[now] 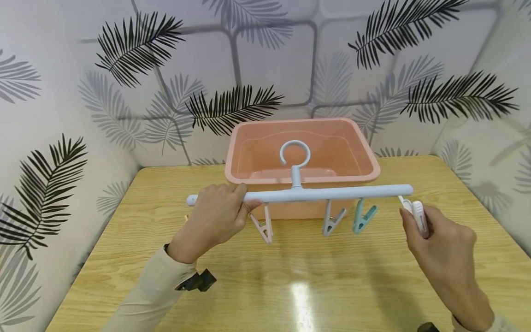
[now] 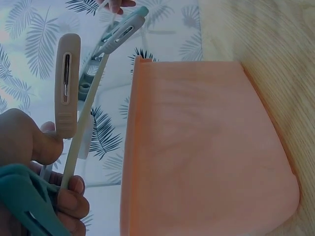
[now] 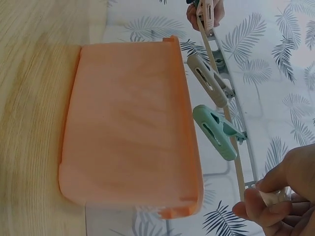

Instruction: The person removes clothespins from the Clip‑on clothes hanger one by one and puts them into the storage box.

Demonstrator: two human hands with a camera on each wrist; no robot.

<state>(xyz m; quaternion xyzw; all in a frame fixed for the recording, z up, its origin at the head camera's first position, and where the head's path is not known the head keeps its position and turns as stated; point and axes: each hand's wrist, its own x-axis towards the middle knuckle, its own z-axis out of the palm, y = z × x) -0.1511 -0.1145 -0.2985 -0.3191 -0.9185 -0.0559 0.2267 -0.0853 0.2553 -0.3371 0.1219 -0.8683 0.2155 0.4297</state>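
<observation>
A pale blue clip hanger (image 1: 344, 192) with a round hook is held level in front of a pink bin. My left hand (image 1: 217, 212) grips its bar near the left end. At the right end, my right hand (image 1: 445, 244) pinches a white clip (image 1: 420, 219), its jaws at the bar. Hanging from the bar are a pale pink clip (image 1: 266, 226) beside the left hand, a grey clip (image 1: 332, 222) and a mint-green clip (image 1: 363, 219) right of the hook. In the left wrist view a teal clip (image 2: 29, 201) sits close against the left hand, mostly hidden in the head view.
The pink bin (image 1: 340, 179) stands on the wood-grain table (image 1: 166, 286) near the back wall, right behind the bar. Leaf-patterned wall covering (image 1: 269, 60) encloses the table at the back and both sides.
</observation>
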